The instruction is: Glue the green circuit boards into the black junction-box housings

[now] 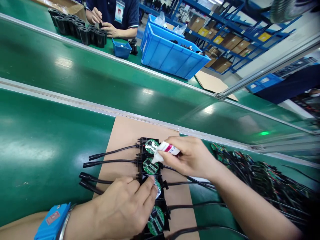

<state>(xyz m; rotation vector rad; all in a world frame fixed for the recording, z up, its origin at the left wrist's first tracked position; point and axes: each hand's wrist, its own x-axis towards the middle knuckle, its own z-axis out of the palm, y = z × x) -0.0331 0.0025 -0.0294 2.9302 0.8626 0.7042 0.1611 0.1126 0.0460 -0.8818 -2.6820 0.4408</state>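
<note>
My right hand [191, 156] is closed round a small white glue bottle [170, 149] with a magenta band. The bottle tilts down to the left, its nozzle at a round green circuit board [150, 166] in the second black plastic housing from the top. Above it, another housing holds a green board [151, 146] with white material on it. My left hand [127, 203] has its fingers bent over the third black plastic housing [163, 192], partly covering its board. Below lies a further round board [156, 220]. Black cables [112, 161] run out from both sides of the row.
Brown cardboard [125, 133] lies under the housings. At right is a heap of wired circuit boards [252, 173]. Beyond the metal rail [82, 103], a co-worker's hands [107, 28] work near black cups [85, 35], a small blue bin [121, 49] and a large blue crate [172, 53].
</note>
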